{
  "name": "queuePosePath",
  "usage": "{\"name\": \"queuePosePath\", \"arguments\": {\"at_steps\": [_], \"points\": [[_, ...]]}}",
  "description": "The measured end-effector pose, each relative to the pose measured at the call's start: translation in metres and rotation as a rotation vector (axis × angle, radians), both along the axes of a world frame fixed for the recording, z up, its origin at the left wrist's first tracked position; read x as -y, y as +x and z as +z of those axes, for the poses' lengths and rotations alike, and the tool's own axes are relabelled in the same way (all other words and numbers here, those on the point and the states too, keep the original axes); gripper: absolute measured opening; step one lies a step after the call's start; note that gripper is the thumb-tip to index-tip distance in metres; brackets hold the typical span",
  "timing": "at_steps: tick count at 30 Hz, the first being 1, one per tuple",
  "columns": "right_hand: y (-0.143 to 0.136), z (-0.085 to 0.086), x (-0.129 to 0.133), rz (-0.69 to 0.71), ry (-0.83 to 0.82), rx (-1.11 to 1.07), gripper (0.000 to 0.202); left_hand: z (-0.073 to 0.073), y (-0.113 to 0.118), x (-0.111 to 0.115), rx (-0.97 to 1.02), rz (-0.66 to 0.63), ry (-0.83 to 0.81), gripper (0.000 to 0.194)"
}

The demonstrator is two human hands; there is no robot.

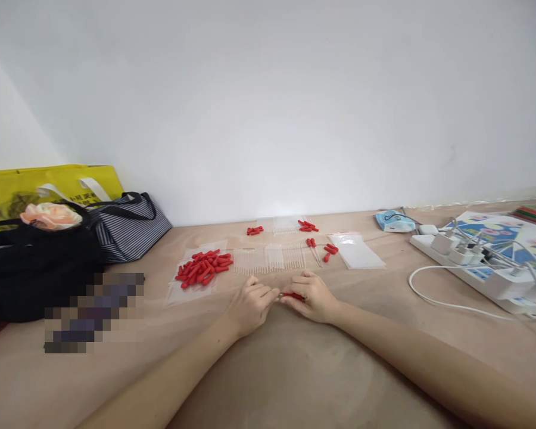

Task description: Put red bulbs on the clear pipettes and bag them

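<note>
My left hand (250, 305) and my right hand (311, 297) meet at their fingertips low over the tan table (268, 369). Between them lies a small red cap (292, 295), pinched by my right fingers; the left fingers pinch something thin at its end, too small to make out. Just beyond the hands runs a row of clear thin tubes (270, 258). A pile of red caps (204, 267) lies on a clear sheet to the left of that row.
More red pieces (329, 250) and a stack of clear bags (355, 251) lie to the right. Farther back are more tubes (286, 224). A white power strip with chargers (473, 262) and a cable sit far right. Black and striped bags (71, 250) stand at the left.
</note>
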State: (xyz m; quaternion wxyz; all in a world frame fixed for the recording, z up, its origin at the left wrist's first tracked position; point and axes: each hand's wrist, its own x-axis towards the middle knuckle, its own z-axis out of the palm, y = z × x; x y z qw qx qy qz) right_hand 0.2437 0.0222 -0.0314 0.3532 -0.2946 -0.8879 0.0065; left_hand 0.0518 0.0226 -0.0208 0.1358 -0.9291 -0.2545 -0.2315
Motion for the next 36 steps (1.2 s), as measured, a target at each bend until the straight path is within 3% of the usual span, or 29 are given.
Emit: {"name": "queuePosePath", "arguments": {"at_steps": [19,26,36], "points": [[0.018,0.004,-0.005,0.025,-0.156,-0.114,0.014,0.004,-0.009,0.0,0.104,0.11,-0.071,0.027],[0.013,0.003,0.001,0.072,-0.141,-0.14,0.014,0.004,-0.006,0.004,0.123,0.056,-0.133,0.031],[0.01,0.0,-0.007,0.127,-0.114,-0.129,0.014,0.005,-0.002,0.007,0.15,0.08,-0.215,0.031]]}}
